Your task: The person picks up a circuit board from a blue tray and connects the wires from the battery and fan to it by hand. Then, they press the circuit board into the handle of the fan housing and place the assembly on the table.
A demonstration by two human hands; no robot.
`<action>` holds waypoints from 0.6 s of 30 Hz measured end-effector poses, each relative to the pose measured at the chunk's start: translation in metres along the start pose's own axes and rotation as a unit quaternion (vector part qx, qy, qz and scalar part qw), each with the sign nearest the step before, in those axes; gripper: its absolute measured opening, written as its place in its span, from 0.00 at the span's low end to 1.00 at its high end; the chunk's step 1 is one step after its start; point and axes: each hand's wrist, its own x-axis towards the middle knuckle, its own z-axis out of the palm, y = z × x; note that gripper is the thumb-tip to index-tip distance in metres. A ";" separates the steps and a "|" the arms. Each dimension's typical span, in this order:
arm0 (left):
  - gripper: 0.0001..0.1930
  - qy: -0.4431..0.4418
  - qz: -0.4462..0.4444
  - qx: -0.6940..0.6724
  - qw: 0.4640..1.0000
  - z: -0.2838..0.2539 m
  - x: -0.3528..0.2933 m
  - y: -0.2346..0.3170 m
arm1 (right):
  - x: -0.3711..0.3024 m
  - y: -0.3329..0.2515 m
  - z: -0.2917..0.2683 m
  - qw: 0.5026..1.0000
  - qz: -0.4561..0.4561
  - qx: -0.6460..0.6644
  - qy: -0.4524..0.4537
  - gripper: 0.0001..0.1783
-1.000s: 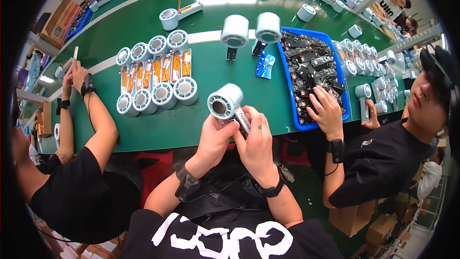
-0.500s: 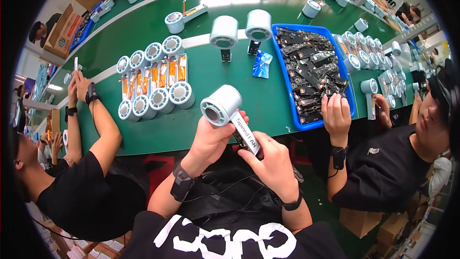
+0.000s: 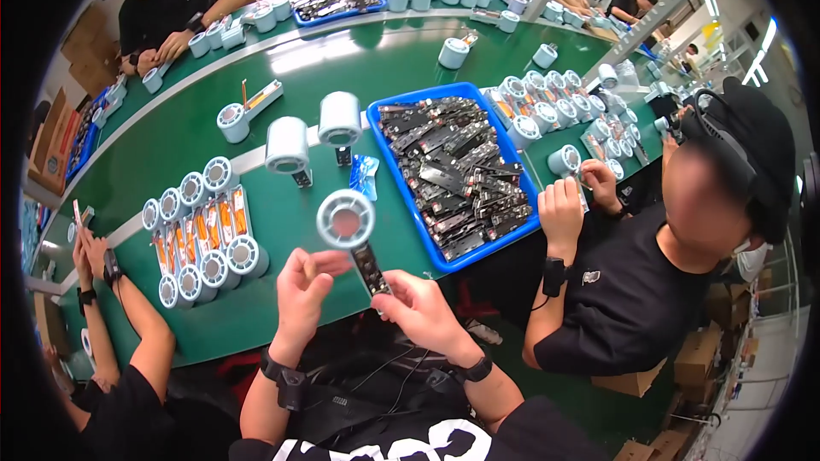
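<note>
My right hand [image 3: 420, 309] grips the lower end of a light blue handheld fan [image 3: 345, 220] between thumb and fingers. The fan stands upright in front of me, its round grille facing me and a dark circuit board [image 3: 369, 271] showing along the handle. Just left of the handle is my left hand [image 3: 306, 294], fingers apart and holding nothing; whether a fingertip touches the fan I cannot tell. Beyond it on the table are two more fans [image 3: 287, 147] with dark boards at their handles, beside a small blue packet [image 3: 364, 177].
A blue tray [image 3: 440, 266] heaped with dark circuit boards stands right of the fan. At left lie rows of fans [image 3: 218, 266] with orange parts between them. One fan [image 3: 232, 122] lies farther back on the green table [image 3: 282, 286]. Co-workers [image 3: 632, 290] sit at both sides and across.
My view has swung up and right. The fan has turned from its printed handle side to its circuit board side. My left hand has let go; my right hand keeps hold.
</note>
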 end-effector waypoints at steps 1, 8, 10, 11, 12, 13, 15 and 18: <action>0.05 -0.002 0.041 0.060 0.997 -0.010 0.007 -0.005 | 0.010 -0.003 -0.006 0.997 0.017 0.069 0.012 0.11; 0.20 -0.061 0.140 0.513 0.844 -0.023 0.030 -0.018 | 0.150 -0.066 -0.063 0.991 -0.069 0.042 0.103 0.15; 0.20 -0.088 0.196 0.551 0.807 -0.016 0.028 -0.018 | 0.201 -0.082 -0.076 0.996 -0.006 0.025 0.088 0.19; 0.19 -0.082 0.185 0.550 0.810 -0.015 0.029 -0.016 | 0.235 -0.079 -0.087 0.995 0.030 0.087 0.048 0.19; 0.19 -0.074 0.175 0.550 0.813 -0.014 0.029 -0.015 | 0.266 -0.070 -0.098 0.987 0.066 0.149 0.005 0.20; 0.18 -0.059 0.158 0.554 0.815 -0.017 0.029 -0.014 | 0.289 -0.064 -0.102 0.989 0.083 0.124 0.025 0.20; 0.18 -0.054 0.166 0.553 0.815 -0.011 0.031 -0.012 | 0.329 -0.057 -0.117 0.995 0.071 -0.050 0.056 0.21; 0.17 -0.053 0.180 0.548 0.815 -0.002 0.033 -0.016 | 0.369 -0.039 -0.138 0.862 0.006 -0.475 0.178 0.22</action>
